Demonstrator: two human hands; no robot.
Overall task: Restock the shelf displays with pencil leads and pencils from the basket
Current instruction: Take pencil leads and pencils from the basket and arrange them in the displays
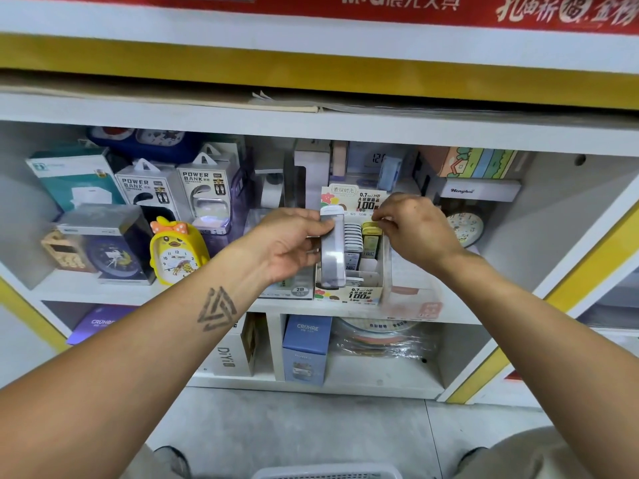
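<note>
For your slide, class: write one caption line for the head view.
Left hand holds a lead case upright while right hand pinches a yellow case in the display box.

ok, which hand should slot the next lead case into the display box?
Left, probably. The left hand already grips a lead case upright over the display box, while the right hand is pinching a yellow case inside it.

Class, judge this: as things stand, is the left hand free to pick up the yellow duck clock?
Probably not yet: the left hand is holding a white lead case. The duck clock stands close by, unblocked.
</note>
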